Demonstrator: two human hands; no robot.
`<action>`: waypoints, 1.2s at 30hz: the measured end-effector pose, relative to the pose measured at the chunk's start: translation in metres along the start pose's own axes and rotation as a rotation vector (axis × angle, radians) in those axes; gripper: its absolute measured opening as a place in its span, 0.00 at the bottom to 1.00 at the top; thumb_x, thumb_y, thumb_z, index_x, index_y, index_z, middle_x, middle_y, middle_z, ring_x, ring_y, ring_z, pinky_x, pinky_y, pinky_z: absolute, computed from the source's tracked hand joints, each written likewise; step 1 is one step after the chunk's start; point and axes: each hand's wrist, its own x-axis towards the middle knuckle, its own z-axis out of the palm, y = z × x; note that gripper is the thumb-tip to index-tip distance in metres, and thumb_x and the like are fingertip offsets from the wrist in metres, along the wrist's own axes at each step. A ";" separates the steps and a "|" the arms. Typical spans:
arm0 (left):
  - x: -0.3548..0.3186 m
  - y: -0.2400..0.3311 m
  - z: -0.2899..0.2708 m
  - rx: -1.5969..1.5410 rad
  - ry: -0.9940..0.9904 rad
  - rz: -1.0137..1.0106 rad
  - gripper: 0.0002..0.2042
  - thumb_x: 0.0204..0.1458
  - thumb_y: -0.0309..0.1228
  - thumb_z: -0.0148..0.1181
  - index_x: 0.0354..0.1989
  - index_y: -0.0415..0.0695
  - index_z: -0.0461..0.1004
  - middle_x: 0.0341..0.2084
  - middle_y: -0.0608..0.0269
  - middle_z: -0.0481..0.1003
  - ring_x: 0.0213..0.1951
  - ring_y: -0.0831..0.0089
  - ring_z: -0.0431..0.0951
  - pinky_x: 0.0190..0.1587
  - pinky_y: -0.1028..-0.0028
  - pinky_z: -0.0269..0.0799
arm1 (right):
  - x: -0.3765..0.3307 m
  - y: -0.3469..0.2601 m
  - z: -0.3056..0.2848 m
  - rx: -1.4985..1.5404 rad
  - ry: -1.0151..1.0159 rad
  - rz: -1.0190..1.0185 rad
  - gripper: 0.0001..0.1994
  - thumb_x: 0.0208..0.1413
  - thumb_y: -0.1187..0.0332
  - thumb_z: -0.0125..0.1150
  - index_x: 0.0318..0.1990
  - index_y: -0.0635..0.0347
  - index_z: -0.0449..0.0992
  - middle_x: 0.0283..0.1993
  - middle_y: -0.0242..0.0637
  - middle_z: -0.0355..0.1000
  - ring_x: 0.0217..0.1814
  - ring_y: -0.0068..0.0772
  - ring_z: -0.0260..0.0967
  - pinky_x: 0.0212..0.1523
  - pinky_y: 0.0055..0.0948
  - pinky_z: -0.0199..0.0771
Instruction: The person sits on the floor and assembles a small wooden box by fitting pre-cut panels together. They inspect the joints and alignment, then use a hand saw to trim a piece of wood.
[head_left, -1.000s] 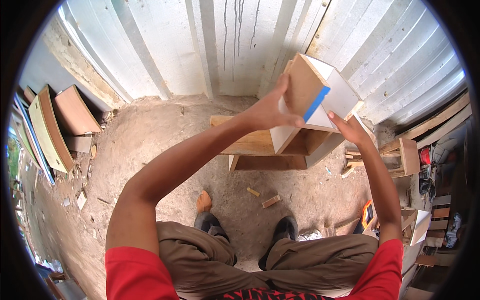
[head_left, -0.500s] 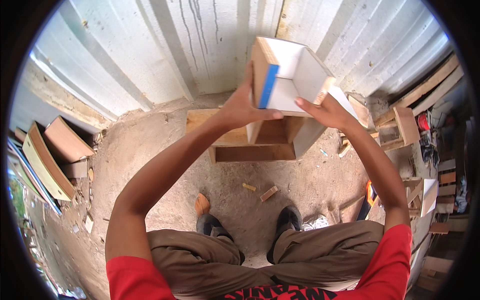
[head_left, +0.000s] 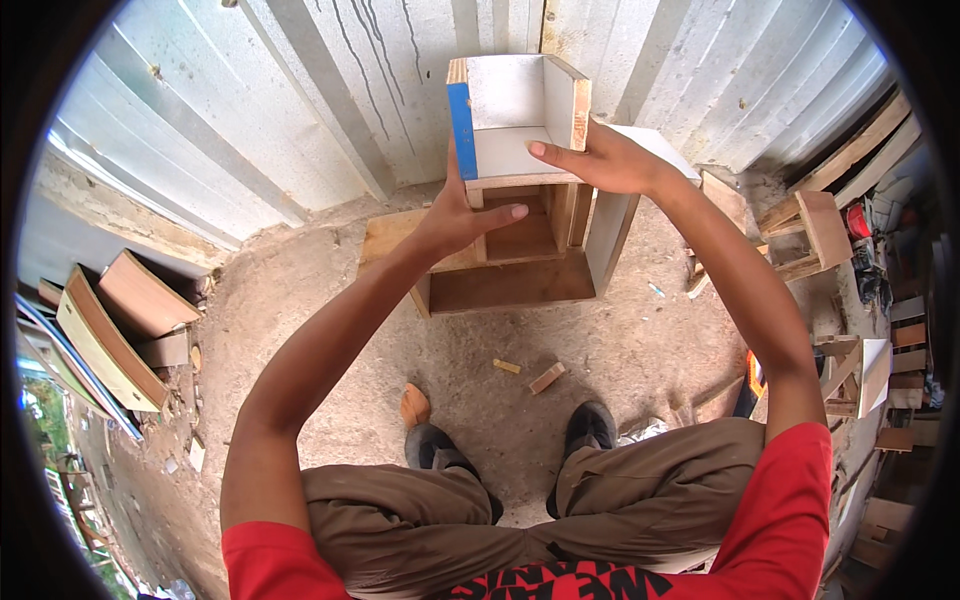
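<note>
1. Corrugated wall [head_left: 215, 120] runs across the far side of my feed, dirt floor [head_left: 320, 275] below; boards [head_left: 145, 290] lean at far left.
2. Left hand [head_left: 455, 218]: fingers against box's left side by the blue edge, thumb spread wide across the front, below the white interior. I read it as holding.
3. Box [head_left: 510, 100]: centre, between both hands, lined up over the unit [head_left: 510, 283]. Open side faces the wearer. Long axis unclear to me, foreshortened; unit's runs roughly left-right. Can't tell if box rests on unit.
4. Right hand [head_left: 615, 160]: clasps box's right wall, thumb over the front, fingers behind. Neither hand nearer; both on it.
5. Wood scraps [head_left: 825, 230] far right, well apart.
</note>
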 end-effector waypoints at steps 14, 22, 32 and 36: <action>0.024 -0.009 -0.012 -0.066 0.018 -0.058 0.34 0.53 0.26 0.60 0.69 0.40 0.55 0.58 0.56 0.69 0.58 0.68 0.69 0.59 0.67 0.67 | 0.023 -0.004 -0.021 0.008 -0.018 0.182 0.57 0.53 0.19 0.27 0.76 0.61 0.45 0.79 0.53 0.44 0.82 0.51 0.39 0.78 0.48 0.43; 0.025 -0.015 -0.010 -0.031 0.066 -0.037 0.36 0.54 0.26 0.59 0.72 0.39 0.50 0.59 0.55 0.68 0.58 0.67 0.69 0.60 0.66 0.67 | 0.028 -0.001 -0.018 0.055 0.068 0.190 0.57 0.54 0.19 0.22 0.76 0.62 0.46 0.79 0.53 0.44 0.82 0.52 0.38 0.78 0.48 0.41; 0.010 -0.003 -0.038 -0.355 0.049 -0.043 0.40 0.67 0.48 0.49 0.77 0.40 0.37 0.75 0.53 0.47 0.75 0.64 0.45 0.74 0.65 0.39 | 0.014 0.010 -0.004 0.065 0.572 -0.179 0.37 0.66 0.37 0.44 0.63 0.66 0.69 0.52 0.57 0.77 0.57 0.54 0.75 0.61 0.45 0.71; 0.022 0.015 -0.037 -0.180 0.082 0.031 0.39 0.66 0.45 0.52 0.76 0.39 0.39 0.73 0.51 0.52 0.74 0.64 0.50 0.74 0.63 0.42 | 0.006 0.014 0.004 0.061 0.566 -0.166 0.30 0.67 0.44 0.51 0.54 0.68 0.77 0.43 0.56 0.80 0.49 0.52 0.80 0.52 0.42 0.78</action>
